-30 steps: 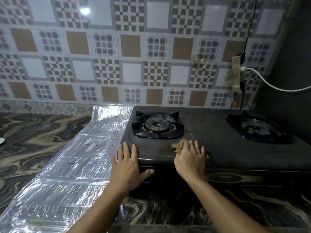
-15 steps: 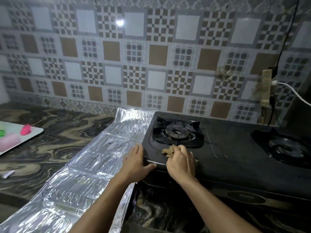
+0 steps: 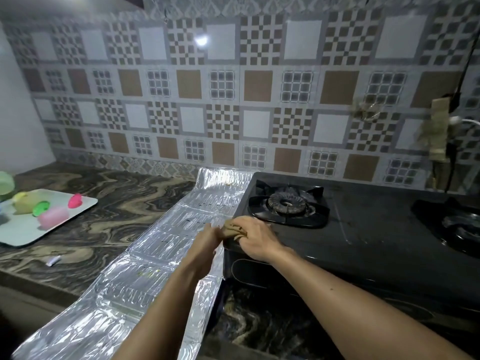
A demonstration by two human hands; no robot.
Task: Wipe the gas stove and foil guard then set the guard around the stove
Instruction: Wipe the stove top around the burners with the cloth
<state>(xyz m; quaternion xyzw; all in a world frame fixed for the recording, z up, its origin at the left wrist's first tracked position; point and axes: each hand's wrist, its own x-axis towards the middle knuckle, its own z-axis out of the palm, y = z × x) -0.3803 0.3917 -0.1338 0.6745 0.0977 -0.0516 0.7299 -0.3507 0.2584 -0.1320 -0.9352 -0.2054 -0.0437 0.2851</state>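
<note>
Head view, near to far. Foil guard [image 3: 155,258]: a long, crinkled, silver panelled sheet lying flat on the marbled countertop [image 3: 109,203], running from the near left edge to the tiled wall [image 3: 233,100], its right edge just beside the gas stove [image 3: 363,229]. Left hand [image 3: 206,239]: at the stove's near left corner, over the guard's right edge, fingertips meeting the brown cloth [image 3: 233,228]; whether it pinches the cloth cannot be told. Right hand [image 3: 255,239]: fingers curled over the cloth, pressing it on the stove's near left corner. Gas stove: black, dull, two-burner top; left burner [image 3: 287,203] with dark pan supports directly beyond the hands, right burner [image 3: 465,227] at the frame edge. An oval badge on the stove's front panel is too dim to read; dark marks on the foil are illegible. Far left: white tray [image 3: 23,232] carrying pink, green and yellow items, with a small white object [image 3: 53,260] on the counter near it. Compared with half a second ago, the cloth and right hand have shifted left from the stove's front edge to its corner, the left hand has closed in against the cloth, and the view has swung left, bringing more of the tray into sight
</note>
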